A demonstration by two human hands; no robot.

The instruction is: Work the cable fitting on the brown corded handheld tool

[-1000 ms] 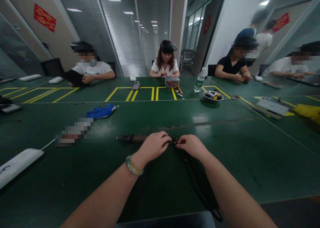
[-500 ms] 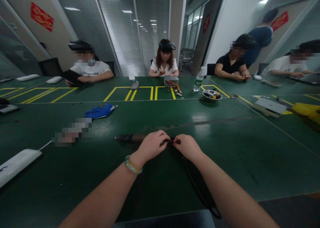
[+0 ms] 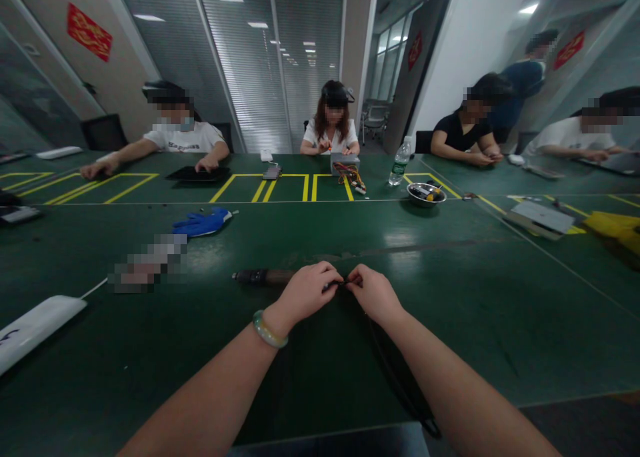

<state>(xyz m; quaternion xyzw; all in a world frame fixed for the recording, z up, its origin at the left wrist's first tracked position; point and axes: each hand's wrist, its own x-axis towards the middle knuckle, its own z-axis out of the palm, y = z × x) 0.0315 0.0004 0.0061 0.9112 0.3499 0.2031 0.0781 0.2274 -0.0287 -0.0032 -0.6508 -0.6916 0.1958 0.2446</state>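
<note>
My left hand [image 3: 306, 291] closes over the end of a dark cylindrical tool handle [image 3: 263, 277], which lies along the green table [image 3: 500, 323] and has a brownish section. My right hand [image 3: 375, 294] pinches a thin black cord [image 3: 345, 283] close to my left fingers. The small part between my fingertips is mostly hidden. From there a black cable [image 3: 395, 377] droops towards the table's near edge. A pale green bangle [image 3: 269, 329] circles my left wrist.
A blue glove [image 3: 203, 222] and a pixelated object [image 3: 150, 263] lie left of my hands, with a white pad [image 3: 35, 330] nearer the edge. Ahead stand a steel bowl [image 3: 426, 194], a water bottle [image 3: 400, 162] and a metal box with wires [image 3: 345, 165]. Several people sit across the table.
My hands have drawn slightly closer around the cord. The co-worker at the far left has laid a dark tablet flat and stretched out both arms.
</note>
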